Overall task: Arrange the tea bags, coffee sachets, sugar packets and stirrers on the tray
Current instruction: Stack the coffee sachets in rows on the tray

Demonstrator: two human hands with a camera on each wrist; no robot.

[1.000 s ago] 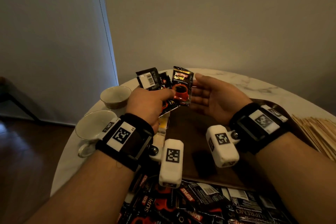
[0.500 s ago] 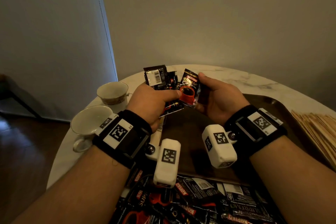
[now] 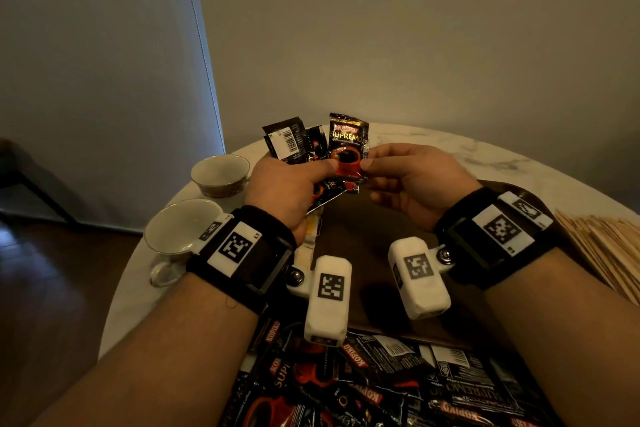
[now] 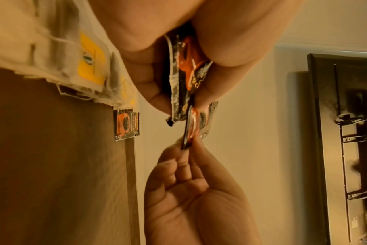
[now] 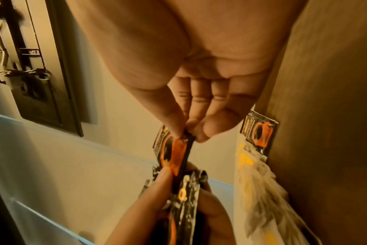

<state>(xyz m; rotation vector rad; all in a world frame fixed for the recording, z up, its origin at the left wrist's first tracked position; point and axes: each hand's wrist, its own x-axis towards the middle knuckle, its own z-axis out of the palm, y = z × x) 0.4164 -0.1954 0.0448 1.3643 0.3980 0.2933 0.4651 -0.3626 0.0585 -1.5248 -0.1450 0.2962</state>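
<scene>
My left hand [image 3: 294, 184] grips a fan of black coffee sachets [image 3: 294, 142] above the dark brown tray [image 3: 374, 225]. My right hand [image 3: 398, 177] pinches the edge of one upright sachet [image 3: 347, 146] marked SUPREMO, which the left thumb also touches. In the left wrist view that sachet [image 4: 197, 126] hangs edge-on between both hands. One coffee sachet [image 4: 127, 126] lies flat on the tray's far left corner beside a row of tea bags [image 4: 90, 66]. The right wrist view shows the same sachet [image 5: 260, 132] and tea bags [image 5: 258, 179].
A heap of loose coffee sachets [image 3: 398, 385] lies on the marble table [image 3: 467, 149] in front of the tray. Two white cups [image 3: 183, 229] [image 3: 220, 173] stand at the left. Wooden stirrers [image 3: 609, 243] are stacked at the right edge.
My right hand has gone from open beside the sachets to pinching the front sachet. That sachet now stands upright, drawn a little apart from the bunch in my left hand.
</scene>
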